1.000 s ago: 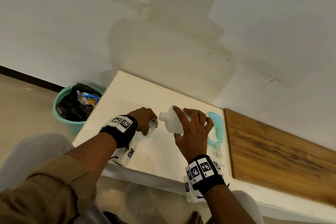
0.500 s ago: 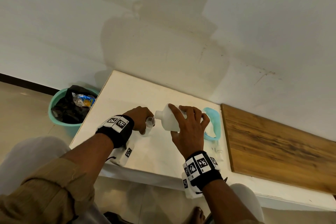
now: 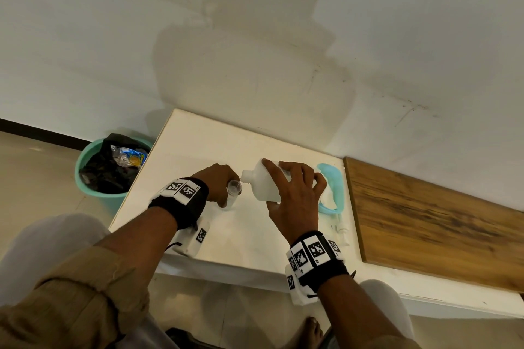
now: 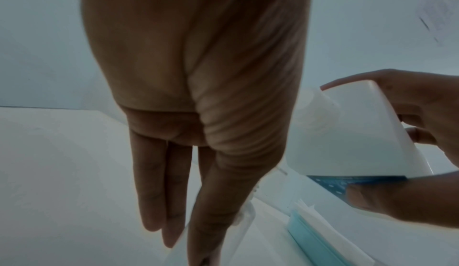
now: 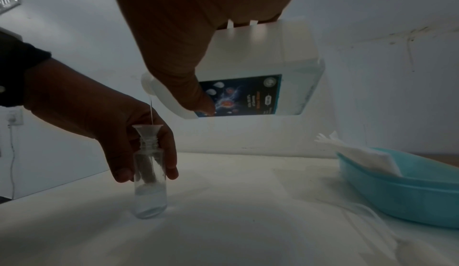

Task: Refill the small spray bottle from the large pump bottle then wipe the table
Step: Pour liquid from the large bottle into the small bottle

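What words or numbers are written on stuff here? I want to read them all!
Blue picture label on the big white plastic bottle: there is printing, but it is upside down and too small and blurred to read.
Black-and-white square patterns on the black wrist bands: coded marks, no words.
Small clear bottle, clear funnel, teal tray: no writing visible.

The right hand tilts the large bottle. A thin stream falls into the funnel. The left hand grips the small clear bottle.

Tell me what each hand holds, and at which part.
Left hand holds the small bottle by its upper body. Right hand holds the tilted large bottle around its body.
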